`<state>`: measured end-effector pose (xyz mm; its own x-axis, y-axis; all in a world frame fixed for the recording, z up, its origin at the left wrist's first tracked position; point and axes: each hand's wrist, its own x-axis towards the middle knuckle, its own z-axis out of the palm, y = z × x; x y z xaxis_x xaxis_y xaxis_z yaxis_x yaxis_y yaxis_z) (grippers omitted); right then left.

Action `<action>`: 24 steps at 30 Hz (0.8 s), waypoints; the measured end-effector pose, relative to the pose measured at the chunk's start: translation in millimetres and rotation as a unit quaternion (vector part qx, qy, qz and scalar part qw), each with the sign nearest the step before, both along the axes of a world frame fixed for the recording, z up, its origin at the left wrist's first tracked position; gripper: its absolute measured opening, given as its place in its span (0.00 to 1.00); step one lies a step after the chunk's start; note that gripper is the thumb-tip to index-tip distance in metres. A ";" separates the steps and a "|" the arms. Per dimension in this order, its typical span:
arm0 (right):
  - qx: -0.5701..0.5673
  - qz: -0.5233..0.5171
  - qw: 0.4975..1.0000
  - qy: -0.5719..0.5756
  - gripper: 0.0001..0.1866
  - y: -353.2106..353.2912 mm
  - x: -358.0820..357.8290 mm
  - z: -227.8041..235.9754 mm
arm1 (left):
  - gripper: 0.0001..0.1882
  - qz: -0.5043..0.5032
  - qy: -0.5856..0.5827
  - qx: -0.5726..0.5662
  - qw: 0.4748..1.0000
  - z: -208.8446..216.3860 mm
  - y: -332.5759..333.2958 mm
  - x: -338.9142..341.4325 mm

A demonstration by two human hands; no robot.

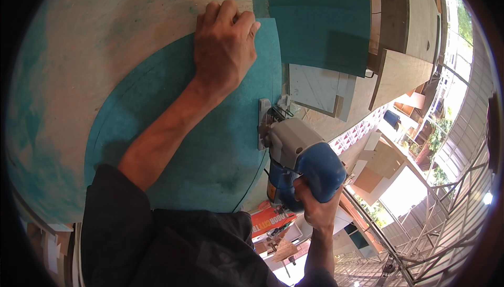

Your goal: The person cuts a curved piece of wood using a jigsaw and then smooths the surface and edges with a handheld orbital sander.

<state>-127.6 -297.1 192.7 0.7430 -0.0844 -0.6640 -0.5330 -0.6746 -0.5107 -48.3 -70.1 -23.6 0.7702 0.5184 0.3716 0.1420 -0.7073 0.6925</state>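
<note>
A teal board (220, 145) with a rounded outline lies in front of me. My left hand (224, 45) is closed at its far end, fingers curled over the edge and palm against the board. In my right hand (319, 208) is a blue and grey jigsaw (299, 142), gripped by its handle. The saw's metal base plate (262, 124) rests at the board's right edge; the blade is hard to make out there. A dark curved line (250, 186) runs across the board from the saw toward my body.
Under the board is a pale tabletop (121, 35) with teal stains. Several flat teal boards (320, 29) are stacked at the far right, beside a whitish sheet (315, 87). A wooden panel (401, 77) leans farther right. A red printed sheet (270, 218) lies below the saw.
</note>
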 end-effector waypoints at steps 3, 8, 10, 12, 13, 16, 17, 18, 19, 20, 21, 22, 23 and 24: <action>0.003 0.018 1.000 -0.002 0.09 1.8 3.2 -0.4 | 0.07 0.001 0.005 0.003 1.000 1.8 1.9 -1.4; -0.005 0.016 1.000 0.005 0.09 4.8 6.8 0.2 | 0.06 -0.003 -0.005 0.001 1.000 0.3 1.1 -0.3; -0.009 0.022 1.000 0.003 0.09 4.5 7.6 0.1 | 0.06 -0.006 -0.007 0.002 1.000 0.9 2.3 -0.1; -0.010 0.023 1.000 0.001 0.09 4.9 8.7 -0.2 | 0.06 -0.007 -0.003 0.000 1.000 1.1 2.6 -0.5; -0.008 0.024 1.000 -0.001 0.09 5.6 9.5 -0.4 | 0.06 -0.008 0.000 0.000 1.000 1.2 2.8 -0.5; -0.006 0.027 1.000 -0.007 0.09 7.6 10.7 -1.2 | 0.06 -0.010 -0.005 0.000 1.000 1.7 3.2 -0.7; -0.006 0.027 1.000 -0.008 0.09 8.2 11.1 -1.3 | 0.06 -0.010 -0.006 -0.003 1.000 2.0 3.3 -0.7; -0.007 0.027 1.000 -0.010 0.09 8.5 11.6 -1.5 | 0.06 -0.010 -0.006 -0.005 1.000 2.3 2.9 -0.6; -0.005 0.028 1.000 -0.009 0.09 9.2 12.4 -1.5 | 0.06 -0.011 -0.007 -0.008 1.000 2.5 2.7 -0.6; -0.004 0.028 1.000 -0.009 0.09 10.2 13.6 -1.1 | 0.06 -0.011 -0.007 -0.008 1.000 2.6 2.8 -0.5; -0.002 0.028 1.000 -0.009 0.09 10.7 14.3 -1.1 | 0.06 -0.010 -0.008 -0.009 1.000 2.7 3.1 -0.5; -0.003 0.026 1.000 -0.008 0.09 10.7 14.6 -1.2 | 0.06 -0.010 -0.008 -0.009 1.000 2.8 3.3 -0.6; -0.003 0.025 1.000 -0.006 0.09 10.8 14.8 -1.2 | 0.06 -0.010 -0.007 -0.009 1.000 3.0 3.5 -1.2; -0.005 0.023 1.000 -0.006 0.09 11.6 15.1 -1.0 | 0.06 -0.010 -0.006 -0.010 1.000 3.5 3.9 -1.6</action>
